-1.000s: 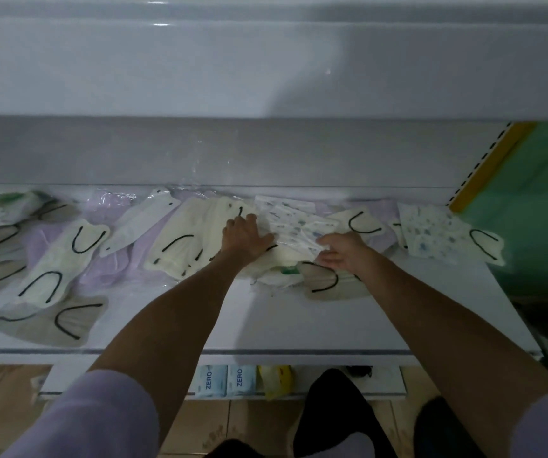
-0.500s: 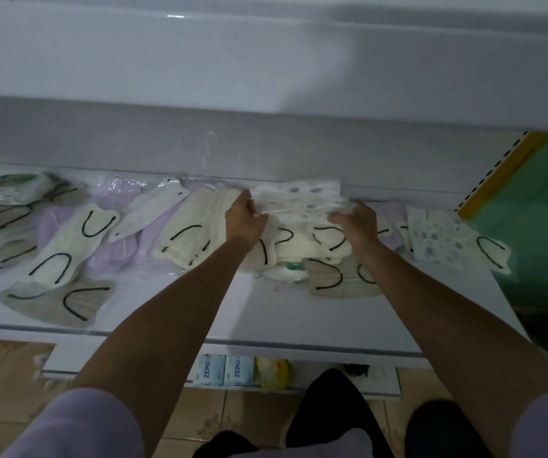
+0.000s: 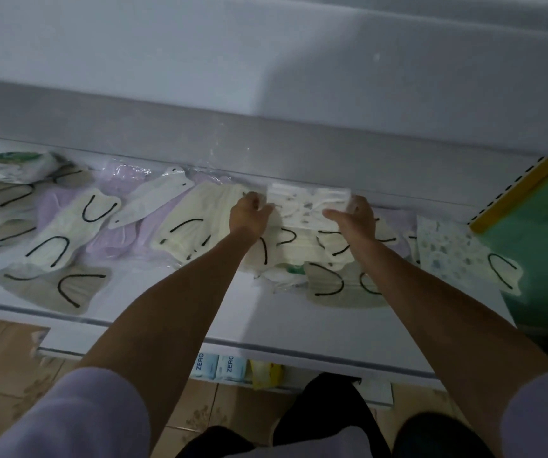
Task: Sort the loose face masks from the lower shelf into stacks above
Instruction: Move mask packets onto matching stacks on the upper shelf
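— How do the arms lie?
— Both reach forward, nearly straight, bare beyond the pale sleeves (image 3: 77,414). The left forearm (image 3: 173,309) slants up and to the right, and the right forearm (image 3: 431,309) slants up and to the left, so the wrists are near each other.
— And the hands?
— The left hand (image 3: 248,214) is knuckles-up, its fingers curled on one end of a bundle of masks (image 3: 305,206). The right hand (image 3: 353,219) grips the other end, with what looks like the thumb pointing inward. The fingertips are blurred.
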Motion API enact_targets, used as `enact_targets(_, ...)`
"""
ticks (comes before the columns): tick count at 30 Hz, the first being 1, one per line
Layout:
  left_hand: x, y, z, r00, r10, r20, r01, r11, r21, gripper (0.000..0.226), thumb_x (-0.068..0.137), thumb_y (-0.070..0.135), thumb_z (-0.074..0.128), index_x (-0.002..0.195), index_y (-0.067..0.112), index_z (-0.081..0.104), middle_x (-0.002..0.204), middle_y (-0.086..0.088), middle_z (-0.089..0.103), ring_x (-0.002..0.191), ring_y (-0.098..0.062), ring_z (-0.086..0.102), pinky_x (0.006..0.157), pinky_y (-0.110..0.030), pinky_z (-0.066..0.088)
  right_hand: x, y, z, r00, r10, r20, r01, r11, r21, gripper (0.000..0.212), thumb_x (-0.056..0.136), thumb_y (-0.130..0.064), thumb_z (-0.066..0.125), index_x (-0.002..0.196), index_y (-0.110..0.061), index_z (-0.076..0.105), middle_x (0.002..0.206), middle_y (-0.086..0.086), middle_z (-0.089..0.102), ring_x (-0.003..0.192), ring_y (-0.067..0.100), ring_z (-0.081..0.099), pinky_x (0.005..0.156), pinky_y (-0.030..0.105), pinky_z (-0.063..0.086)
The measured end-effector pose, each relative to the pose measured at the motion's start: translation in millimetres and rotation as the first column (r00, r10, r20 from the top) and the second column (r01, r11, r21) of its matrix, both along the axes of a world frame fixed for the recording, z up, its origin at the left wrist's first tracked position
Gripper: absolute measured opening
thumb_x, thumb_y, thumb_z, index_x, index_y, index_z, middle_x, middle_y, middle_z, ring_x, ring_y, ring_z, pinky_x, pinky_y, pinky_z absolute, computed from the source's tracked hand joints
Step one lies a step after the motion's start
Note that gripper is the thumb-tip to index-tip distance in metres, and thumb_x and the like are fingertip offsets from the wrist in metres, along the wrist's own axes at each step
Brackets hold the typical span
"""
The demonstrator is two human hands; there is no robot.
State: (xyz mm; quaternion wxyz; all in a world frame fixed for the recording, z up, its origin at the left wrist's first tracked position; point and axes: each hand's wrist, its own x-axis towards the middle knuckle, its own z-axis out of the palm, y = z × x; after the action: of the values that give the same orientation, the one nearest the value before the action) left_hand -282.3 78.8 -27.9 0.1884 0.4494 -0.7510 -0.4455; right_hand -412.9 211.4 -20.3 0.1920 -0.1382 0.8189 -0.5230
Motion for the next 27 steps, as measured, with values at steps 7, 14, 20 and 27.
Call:
enact_targets(7, 12, 9, -10, 0.984, -0.107, 0.140, 0.136, 0.966, -0.218, 0.028, 0.099, 0.020, 0.037, 0.120, 0.004, 0.046, 0.107, -0.020, 0.061, 0.099, -0.036, 0.058, 0.084, -0.038, 0.048, 13, -1, -3, 0.990, 0.134, -0.051, -0.126, 0.983, 0.136, 0.041, 0.087, -0.014, 0.059, 0.127, -0.010, 0.051, 0.125, 0.009, 0.057, 0.116, 0.027, 0.053, 0.085, 0.024, 0.039)
enact_targets(14, 104, 24, 33, 0.976, 0.088, -0.197, -0.081, 0.996, 0.043, 0.036, 0.092, 0.007, 0.053, 0.125, 0.010, 0.040, 0.095, -0.014, 0.060, 0.074, -0.025, 0.062, 0.062, -0.037, 0.055, 84, -3, 64, 0.966, 0.179, -0.185, -0.176, 0.984, 0.030, 0.058, 0.085, -0.009, 0.065, 0.136, -0.010, 0.038, 0.107, 0.004, 0.046, 0.098, 0.014, 0.045, 0.077, 0.020, 0.035)
enact_targets(20, 259, 5, 96, 0.954, 0.214, -0.212, -0.248, 0.957, -0.151, 0.010, 0.089, 0.003, 0.058, 0.095, 0.010, 0.058, 0.076, -0.013, 0.060, 0.052, -0.016, 0.056, 0.043, -0.008, 0.041, 207, -46, 118, 0.807, 0.501, -0.314, -0.491, 0.864, 0.115, 0.055, 0.085, -0.016, 0.065, 0.136, -0.017, 0.044, 0.123, 0.011, 0.057, 0.113, 0.024, 0.054, 0.089, 0.027, 0.041)
enact_targets(27, 452, -20, 171, 0.880, 0.475, 0.019, -0.410, 0.778, -0.477, 0.014, 0.093, 0.018, 0.054, 0.098, 0.007, 0.063, 0.097, -0.009, 0.066, 0.072, -0.022, 0.059, 0.066, -0.032, 0.045, 371, -131, 182, 0.513, 0.745, -0.426, -0.782, 0.610, 0.125, 0.038, 0.093, -0.016, 0.053, 0.131, -0.016, 0.052, 0.132, 0.006, 0.055, 0.123, 0.024, 0.049, 0.098, 0.029, 0.039)
